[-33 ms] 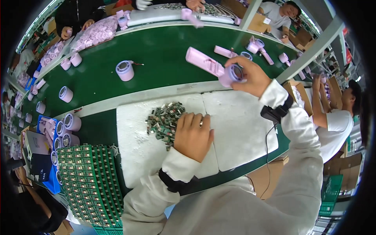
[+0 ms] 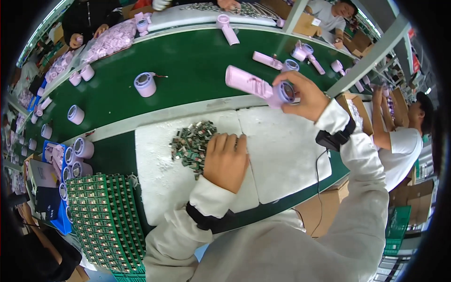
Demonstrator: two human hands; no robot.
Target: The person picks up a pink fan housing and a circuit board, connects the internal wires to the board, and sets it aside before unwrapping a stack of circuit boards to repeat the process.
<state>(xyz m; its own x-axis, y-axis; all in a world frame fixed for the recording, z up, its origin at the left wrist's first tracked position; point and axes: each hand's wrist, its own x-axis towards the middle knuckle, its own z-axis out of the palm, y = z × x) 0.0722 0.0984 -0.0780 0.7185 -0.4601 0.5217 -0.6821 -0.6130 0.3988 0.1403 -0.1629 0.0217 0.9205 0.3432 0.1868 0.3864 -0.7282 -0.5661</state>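
My right hand (image 2: 307, 96) is closed around the lilac round head of a pink handheld fan (image 2: 249, 81), held above the near edge of the green belt. The fan's handle points left, and small dark parts show along it. My left hand (image 2: 226, 162) lies palm down on a white foam board (image 2: 155, 188), its fingers extended and nothing visible in them. Its fingertips touch or nearly touch a heap of small green circuit boards (image 2: 190, 145); what lies under the palm is hidden.
A lilac fan head (image 2: 145, 84) with wires stands on the green belt (image 2: 188, 70). More fan parts (image 2: 268, 60) lie beyond my right hand. Stacked circuit panels (image 2: 89, 211) and a blue bin (image 2: 61, 216) are at left. Co-workers sit across and at right.
The fan in my right hand has shifted slightly right. A pink fan at the far side of the belt, blurred before, now lies there sharply seen. My left hand stays by the heap.
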